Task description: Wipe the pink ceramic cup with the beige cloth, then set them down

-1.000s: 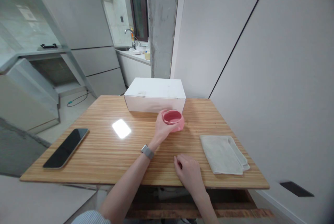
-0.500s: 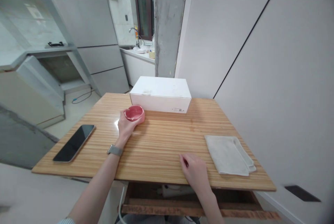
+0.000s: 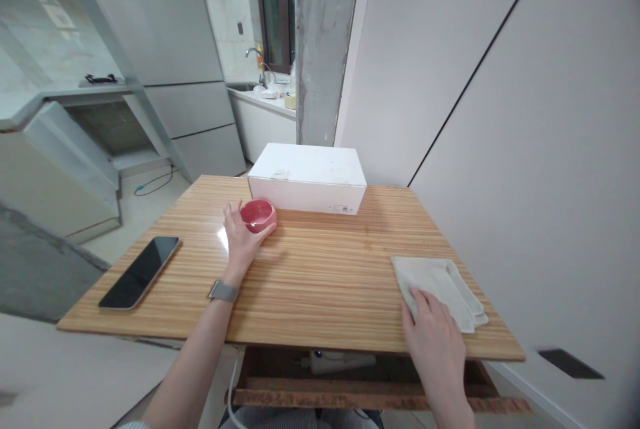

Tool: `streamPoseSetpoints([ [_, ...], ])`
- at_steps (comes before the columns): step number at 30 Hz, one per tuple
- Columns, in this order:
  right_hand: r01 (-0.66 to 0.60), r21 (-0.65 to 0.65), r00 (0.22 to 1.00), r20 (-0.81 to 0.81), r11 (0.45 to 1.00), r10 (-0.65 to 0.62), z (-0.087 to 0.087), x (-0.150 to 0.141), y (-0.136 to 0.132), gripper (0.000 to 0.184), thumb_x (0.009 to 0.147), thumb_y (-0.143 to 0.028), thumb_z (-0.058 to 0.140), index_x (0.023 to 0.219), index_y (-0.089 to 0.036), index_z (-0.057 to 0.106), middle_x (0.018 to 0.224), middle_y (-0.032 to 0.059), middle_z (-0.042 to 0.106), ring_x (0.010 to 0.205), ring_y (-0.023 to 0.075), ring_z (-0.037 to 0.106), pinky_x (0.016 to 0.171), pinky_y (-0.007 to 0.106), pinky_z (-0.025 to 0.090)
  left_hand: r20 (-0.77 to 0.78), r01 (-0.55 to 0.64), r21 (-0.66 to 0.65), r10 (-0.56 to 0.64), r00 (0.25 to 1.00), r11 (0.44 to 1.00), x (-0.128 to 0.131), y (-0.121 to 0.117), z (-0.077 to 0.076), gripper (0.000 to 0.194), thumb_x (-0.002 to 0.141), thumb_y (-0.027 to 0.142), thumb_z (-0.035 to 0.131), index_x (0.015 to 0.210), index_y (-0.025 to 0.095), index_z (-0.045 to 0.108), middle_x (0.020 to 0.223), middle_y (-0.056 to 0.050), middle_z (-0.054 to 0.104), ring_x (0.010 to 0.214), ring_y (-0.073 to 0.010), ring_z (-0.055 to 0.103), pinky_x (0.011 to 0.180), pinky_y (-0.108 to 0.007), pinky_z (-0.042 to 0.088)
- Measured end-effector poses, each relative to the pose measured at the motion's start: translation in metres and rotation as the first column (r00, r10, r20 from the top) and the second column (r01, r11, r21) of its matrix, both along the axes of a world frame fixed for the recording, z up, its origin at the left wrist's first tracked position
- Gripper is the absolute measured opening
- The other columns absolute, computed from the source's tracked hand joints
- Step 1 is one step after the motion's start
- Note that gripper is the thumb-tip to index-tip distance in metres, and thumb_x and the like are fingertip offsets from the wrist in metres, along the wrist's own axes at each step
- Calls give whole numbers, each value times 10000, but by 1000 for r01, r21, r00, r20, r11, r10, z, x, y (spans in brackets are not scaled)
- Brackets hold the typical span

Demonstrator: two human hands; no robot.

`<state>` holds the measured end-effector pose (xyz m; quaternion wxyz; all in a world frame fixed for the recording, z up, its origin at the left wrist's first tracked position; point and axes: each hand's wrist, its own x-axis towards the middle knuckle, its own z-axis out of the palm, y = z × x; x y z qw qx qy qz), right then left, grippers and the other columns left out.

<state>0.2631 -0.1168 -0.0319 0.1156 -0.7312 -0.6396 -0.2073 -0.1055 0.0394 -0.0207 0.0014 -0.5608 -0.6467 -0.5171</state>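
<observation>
A small pink bowl point(image 3: 260, 217) stands upright on the wooden table, just in front of the white box. Beside its near left side is my left hand point(image 3: 243, 235), fingers spread apart and the thumb reaching along the bowl's front. Whether the thumb touches the bowl I cannot tell. On the right, a folded light grey cloth point(image 3: 445, 282) lies flat. My right hand point(image 3: 434, 332) is over the cloth's near left edge, with its fingers stretched out and nothing held between them.
A white box point(image 3: 307, 179) sits at the table's back edge. A black phone point(image 3: 140, 273) lies at the left. Below the near edge, an open drawer point(image 3: 280, 389) holds a white power strip point(image 3: 335, 362). A wall point(image 3: 525, 149) rises along the right.
My right hand has moved right from the bare table onto the cloth and its fingers have opened out. My left hand's fingers have loosened from the bowl, which stays in place.
</observation>
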Motion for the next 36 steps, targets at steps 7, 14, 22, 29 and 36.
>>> streamPoseSetpoints([
  [7, 85, 29, 995, -62, 996, -83, 1, 1, 5, 232, 904, -220, 470, 1049, -160, 641, 925, 86, 704, 790, 212, 649, 637, 299, 413, 85, 289, -49, -284, 955, 956, 63, -47, 18, 309, 860, 346, 539, 1102, 164, 599, 1138, -119, 608, 1125, -243, 549, 998, -418, 419],
  [14, -89, 45, 948, -304, 995, 98, 14, -62, 1, 251, 915, -256, 461, 1036, -180, 666, 834, 78, 714, 683, 204, 668, 585, 294, 445, 837, 894, -238, -388, 387, 379, 142, -93, 7, 575, 869, 519, 465, 1369, 235, 445, 1103, -110, 636, 811, -177, 661, 601, -266, 527],
  [22, -424, 271, 610, -619, 864, 494, 27, -116, -10, 236, 930, -260, 457, 1054, -196, 648, 1003, 51, 718, 865, 157, 687, 778, 257, 534, 650, 726, -398, -386, 655, 560, 69, -98, 13, 455, 753, 296, 580, 1178, 140, 628, 1102, -107, 677, 720, -151, 631, 591, -236, 490],
  [29, -308, 187, 694, -627, 933, 355, 8, -78, 2, 257, 931, -330, 454, 1006, -202, 664, 992, 54, 719, 823, 174, 691, 763, 293, 547, 513, 511, -561, -211, 832, 651, -65, -98, 20, 628, 642, 456, 723, 1185, 161, 612, 1131, -103, 667, 898, -244, 652, 710, -311, 540],
  [36, -268, 169, 769, -555, 948, 317, -7, -54, 8, 284, 928, -367, 450, 994, -192, 664, 1066, 86, 692, 996, 216, 647, 896, 369, 508, 332, 382, -594, -217, 918, 708, -113, -100, 8, 661, 667, 475, 681, 1257, 204, 559, 1156, -78, 648, 905, -231, 642, 746, -307, 529],
])
